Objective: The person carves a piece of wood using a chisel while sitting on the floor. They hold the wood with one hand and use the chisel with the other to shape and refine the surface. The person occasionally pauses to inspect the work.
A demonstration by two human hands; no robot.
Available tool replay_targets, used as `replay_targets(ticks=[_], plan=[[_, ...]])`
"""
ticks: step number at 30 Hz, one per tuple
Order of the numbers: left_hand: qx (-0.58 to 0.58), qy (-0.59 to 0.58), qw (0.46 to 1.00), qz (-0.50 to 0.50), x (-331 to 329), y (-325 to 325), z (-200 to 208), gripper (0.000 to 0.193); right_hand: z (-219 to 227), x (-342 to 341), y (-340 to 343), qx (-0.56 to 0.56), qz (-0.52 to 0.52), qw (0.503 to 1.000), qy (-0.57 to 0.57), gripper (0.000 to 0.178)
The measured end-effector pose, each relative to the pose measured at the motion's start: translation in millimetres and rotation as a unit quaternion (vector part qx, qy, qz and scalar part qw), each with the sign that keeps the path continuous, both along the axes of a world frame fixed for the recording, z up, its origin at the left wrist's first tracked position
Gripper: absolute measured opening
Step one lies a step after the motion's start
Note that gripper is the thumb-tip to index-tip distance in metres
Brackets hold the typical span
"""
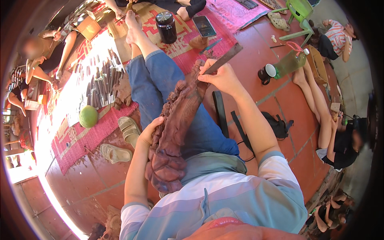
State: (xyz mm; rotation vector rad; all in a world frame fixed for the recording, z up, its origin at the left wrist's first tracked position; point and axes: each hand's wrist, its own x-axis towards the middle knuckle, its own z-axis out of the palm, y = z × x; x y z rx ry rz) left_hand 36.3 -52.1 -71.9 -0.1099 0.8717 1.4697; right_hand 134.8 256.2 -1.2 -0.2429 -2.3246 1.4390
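The carving (172, 132), dark reddish-brown wood, is the landmark for all positions. It lies aslant over the person's lap, its broad, rounded end near the shirt (224, 196) and its narrow end directed forward and to the right.

Left hand (150, 131): partly closed, curled over the left edge of the carving near its middle, fingertips on the relief. It has hold of the carving only.

Right hand (221, 78): closed around a flat metal tool (227, 57) at the narrow end of the carving. The tool extends forward and to the right of that end. Contact between the tool's near end and the wood cannot be confirmed.

Surrounding items:
- Beneath the carving: blue trousers (154, 82).
- Left of the carving: pale sandals (116, 153); further left, a round green fruit (88, 116).
- Forward and left of the carving: a row of hand tools (105, 82) on a mat (80, 145).
- Forward of the carving: a black flask (166, 30) and a phone (204, 26).
- Right of the carving: a dark mug (264, 75) beside a green bottle (289, 64).
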Motion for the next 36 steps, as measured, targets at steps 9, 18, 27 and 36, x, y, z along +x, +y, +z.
replay_targets(ticks=[9, 18, 27, 36], plan=[[-0.015, 0.032, 0.999, 0.013, 0.5, -0.9, -2.3, 0.047, 4.6, 1.7, -2.5, -0.038, -0.003, 0.999, -0.038, 0.014], [-0.028, 0.018, 0.999, 0.012, 2.4, -1.0, 1.2, 0.050, 1.7, 3.9, -5.1, -0.092, 0.006, 0.995, -0.042, 0.015], [-0.016, 0.029, 0.999, 0.011, 1.9, 1.5, 1.0, 0.051, -14.8, 1.6, 7.3, -0.233, 0.001, 0.972, -0.018, 0.013], [-0.008, 0.031, 0.999, 0.012, -1.8, -2.5, -11.4, 0.045, -9.3, 10.2, -6.1, -0.125, 0.032, 0.991, 0.025, 0.011]])
